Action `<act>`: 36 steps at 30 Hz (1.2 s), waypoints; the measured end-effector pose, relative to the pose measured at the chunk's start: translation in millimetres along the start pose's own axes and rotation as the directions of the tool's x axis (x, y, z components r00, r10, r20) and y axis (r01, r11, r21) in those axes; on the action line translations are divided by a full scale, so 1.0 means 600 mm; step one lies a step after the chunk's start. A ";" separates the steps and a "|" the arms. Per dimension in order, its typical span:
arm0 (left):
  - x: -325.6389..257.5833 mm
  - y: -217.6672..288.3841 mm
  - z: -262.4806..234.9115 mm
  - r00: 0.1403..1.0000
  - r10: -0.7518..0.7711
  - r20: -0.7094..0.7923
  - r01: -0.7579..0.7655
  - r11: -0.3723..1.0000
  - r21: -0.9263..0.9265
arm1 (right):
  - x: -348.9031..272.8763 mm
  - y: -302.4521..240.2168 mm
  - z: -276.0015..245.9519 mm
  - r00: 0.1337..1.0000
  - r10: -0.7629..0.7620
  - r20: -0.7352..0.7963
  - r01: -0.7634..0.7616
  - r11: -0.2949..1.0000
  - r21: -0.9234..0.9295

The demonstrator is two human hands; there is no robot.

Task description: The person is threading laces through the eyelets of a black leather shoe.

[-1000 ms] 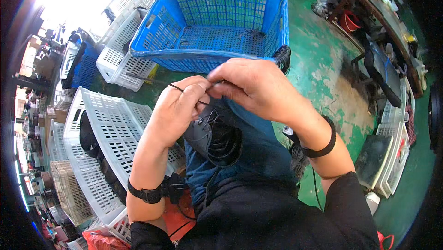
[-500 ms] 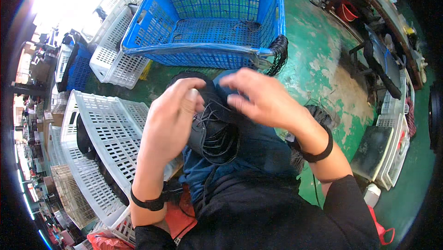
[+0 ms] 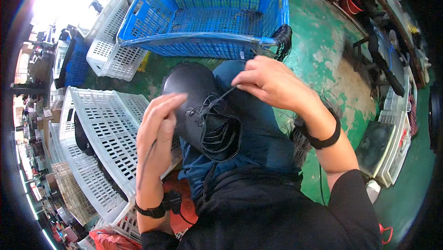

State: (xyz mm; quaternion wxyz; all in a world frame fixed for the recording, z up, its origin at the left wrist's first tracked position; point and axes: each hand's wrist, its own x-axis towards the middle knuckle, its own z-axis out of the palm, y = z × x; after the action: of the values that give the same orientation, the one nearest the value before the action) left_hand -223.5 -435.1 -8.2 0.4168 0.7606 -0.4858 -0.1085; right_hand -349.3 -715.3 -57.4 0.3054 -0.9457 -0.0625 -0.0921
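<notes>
A black shoe upper (image 3: pixel 191 86) with a smooth toe rests on my blue-trousered lap, its opening toward me. Black laces (image 3: pixel 203 111) are threaded and tangled at its front, and several dark layered edges show inside the opening. To its right, my right hand (image 3: pixel 272 79) pinches a black shoelace (image 3: pixel 226 94) drawn taut up and away from the upper. My left hand (image 3: pixel 159 125) hovers at the upper's left side, slightly blurred, its fingers stretched out and thumb apart. A dark lace strand lies across that hand toward the wrist.
Beyond my knees stands a blue plastic basket (image 3: pixel 203 42), with a bundle of black laces (image 3: pixel 282 42) hanging at its right corner. White crates (image 3: pixel 110 134) crowd the left. A dark lace bundle (image 3: pixel 302 144) hangs beside my right thigh. A workbench (image 3: pixel 392 24) stands far right.
My right hand has drawn a lace up and right from the upper. My left hand has moved down and left, uncovering the toe. The basket sits slightly higher in the picture.
</notes>
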 end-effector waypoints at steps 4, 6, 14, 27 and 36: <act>-0.068 -0.011 -0.011 0.960 -0.276 0.044 0.228 0.685 -0.692 | -0.014 -0.007 0.008 0.954 0.241 0.179 -0.223 0.968 -0.116; -0.070 -0.001 -0.010 0.956 -0.293 -0.030 0.183 0.674 -0.716 | -0.015 -0.012 0.020 0.994 -0.078 -0.083 0.051 0.955 -0.291; -0.044 0.030 -0.042 0.963 -0.008 0.270 0.053 0.986 -0.156 | -0.003 -0.017 0.024 0.969 0.028 0.245 -0.081 0.974 0.211; 0.001 -0.001 0.045 0.976 0.059 -0.212 0.051 0.874 0.483 | 0.020 -0.056 0.064 0.875 0.251 0.414 -0.398 -0.114 0.910; 0.028 0.020 0.046 0.963 -0.265 -0.040 0.265 0.964 -0.003 | 0.041 -0.095 0.076 0.957 0.284 0.062 -0.186 0.433 0.882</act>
State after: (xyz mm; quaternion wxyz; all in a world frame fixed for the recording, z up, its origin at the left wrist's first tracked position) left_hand -238.6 -465.7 -12.4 0.4074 0.8212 -0.3713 -0.1477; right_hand -329.2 -641.3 -56.4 0.7598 -0.6467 0.0459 -0.0485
